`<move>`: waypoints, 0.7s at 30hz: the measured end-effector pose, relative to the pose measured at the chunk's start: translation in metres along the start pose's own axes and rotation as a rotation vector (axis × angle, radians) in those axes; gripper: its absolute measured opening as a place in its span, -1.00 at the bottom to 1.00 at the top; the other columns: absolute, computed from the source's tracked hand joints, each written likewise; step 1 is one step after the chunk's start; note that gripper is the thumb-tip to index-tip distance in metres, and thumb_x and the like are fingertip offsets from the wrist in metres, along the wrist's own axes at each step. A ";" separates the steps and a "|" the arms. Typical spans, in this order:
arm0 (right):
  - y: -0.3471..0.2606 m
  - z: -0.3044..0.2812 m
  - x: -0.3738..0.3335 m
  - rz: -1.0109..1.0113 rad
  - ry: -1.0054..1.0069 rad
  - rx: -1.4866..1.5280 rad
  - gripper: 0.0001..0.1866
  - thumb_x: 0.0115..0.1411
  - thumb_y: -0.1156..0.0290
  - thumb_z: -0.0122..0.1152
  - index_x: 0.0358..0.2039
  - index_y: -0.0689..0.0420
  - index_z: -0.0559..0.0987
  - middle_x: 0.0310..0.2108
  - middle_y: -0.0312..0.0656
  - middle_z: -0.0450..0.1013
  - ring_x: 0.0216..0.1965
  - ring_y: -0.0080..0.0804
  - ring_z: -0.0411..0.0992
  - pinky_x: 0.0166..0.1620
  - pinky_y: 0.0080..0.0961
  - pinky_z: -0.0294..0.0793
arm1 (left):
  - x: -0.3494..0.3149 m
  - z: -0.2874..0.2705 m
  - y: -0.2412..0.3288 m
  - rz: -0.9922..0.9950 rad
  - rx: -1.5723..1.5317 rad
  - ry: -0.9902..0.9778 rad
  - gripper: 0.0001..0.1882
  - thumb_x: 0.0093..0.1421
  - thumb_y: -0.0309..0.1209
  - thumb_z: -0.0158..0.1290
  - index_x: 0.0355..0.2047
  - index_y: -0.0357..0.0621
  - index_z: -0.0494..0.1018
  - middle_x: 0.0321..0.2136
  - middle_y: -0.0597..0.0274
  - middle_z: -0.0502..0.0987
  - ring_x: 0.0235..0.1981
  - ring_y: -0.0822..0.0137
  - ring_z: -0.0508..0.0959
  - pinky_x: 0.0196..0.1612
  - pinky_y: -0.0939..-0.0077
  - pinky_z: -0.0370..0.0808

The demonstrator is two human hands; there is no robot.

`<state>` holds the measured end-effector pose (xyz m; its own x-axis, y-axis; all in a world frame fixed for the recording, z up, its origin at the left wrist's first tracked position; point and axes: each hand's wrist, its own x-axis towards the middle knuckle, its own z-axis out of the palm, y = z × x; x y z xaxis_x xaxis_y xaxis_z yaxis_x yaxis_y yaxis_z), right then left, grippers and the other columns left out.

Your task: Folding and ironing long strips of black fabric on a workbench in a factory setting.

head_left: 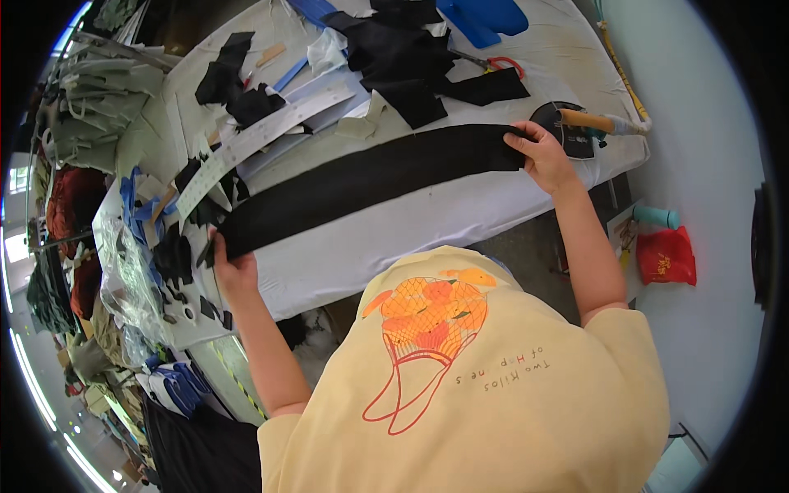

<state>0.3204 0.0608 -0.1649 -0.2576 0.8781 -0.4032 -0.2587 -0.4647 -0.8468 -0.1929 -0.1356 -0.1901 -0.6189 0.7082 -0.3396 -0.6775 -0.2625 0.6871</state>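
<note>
A long black strip of fabric point(370, 177) stretches between my two hands over the front part of a table covered in white cloth point(394, 230). My left hand point(235, 267) pinches its left end, thumb on the near side. At the other end, my right hand point(542, 156) grips the strip's right corner between thumb and fingers. The strip looks flat and fairly taut, curving upward to the right. Just behind its left half lies a long pale ruler-like strip with holes point(263, 140).
Black fabric pieces point(403, 66) are heaped at the back, with red-handled scissors point(503, 64) beside them. A blue curved piece point(485, 20) lies farther back. A wooden-handled tool point(585, 121) rests by the right edge. Clear plastic and scraps point(136, 279) crowd the left end. A wall point(707, 148) rises at right.
</note>
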 end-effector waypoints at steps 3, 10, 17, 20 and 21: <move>0.020 0.008 -0.004 0.109 0.084 -0.057 -0.81 0.14 0.46 0.27 -0.21 0.14 0.55 -0.32 -0.35 0.51 -0.32 -0.60 0.48 -0.22 -0.68 0.46 | -0.032 -0.038 -0.008 -0.058 0.074 0.289 -0.81 0.13 -0.50 0.17 -0.23 -0.24 0.53 -0.25 0.14 0.61 -0.24 0.27 0.62 -0.15 0.41 0.59; 0.090 -0.009 0.019 -0.157 0.270 -0.716 -0.75 0.22 0.27 0.20 -0.24 0.20 0.56 -0.44 -0.32 0.50 -0.41 -0.54 0.43 -0.35 -0.55 0.36 | -0.048 -0.067 -0.028 0.069 0.557 0.335 -0.75 0.11 -0.46 0.22 -0.19 -0.17 0.48 -0.29 0.31 0.56 -0.35 0.40 0.58 -0.31 0.52 0.55; 0.089 0.010 0.016 -0.405 0.353 -1.225 -0.65 0.22 0.14 0.14 -0.37 0.24 0.54 -0.47 0.10 0.46 -0.38 0.12 0.41 -0.34 -0.21 0.38 | -0.021 -0.107 -0.040 0.174 0.943 0.261 -0.76 0.12 -0.35 0.23 -0.28 -0.25 0.51 -0.37 0.32 0.56 -0.37 0.50 0.48 -0.27 0.59 0.42; 0.087 0.011 0.016 -0.400 0.362 -1.268 -0.65 0.21 0.15 0.16 -0.39 0.24 0.53 -0.47 0.09 0.46 -0.38 0.13 0.41 -0.35 -0.20 0.38 | -0.012 -0.112 -0.045 0.181 0.983 0.257 -0.72 0.12 -0.31 0.23 -0.30 -0.30 0.52 -0.40 0.31 0.57 -0.39 0.50 0.46 -0.25 0.58 0.40; 0.086 0.011 0.016 -0.414 0.365 -1.271 -0.65 0.20 0.15 0.16 -0.39 0.25 0.53 -0.48 0.09 0.46 -0.39 0.13 0.41 -0.35 -0.20 0.37 | -0.009 -0.113 -0.046 0.171 1.064 0.260 -0.70 0.12 -0.30 0.23 -0.28 -0.31 0.52 -0.40 0.29 0.57 -0.38 0.49 0.47 -0.24 0.57 0.41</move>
<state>0.2834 0.0332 -0.2401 -0.0643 0.9966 0.0525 0.8123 0.0828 -0.5774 -0.2008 -0.2039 -0.2910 -0.8208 0.5245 -0.2262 0.0350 0.4415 0.8966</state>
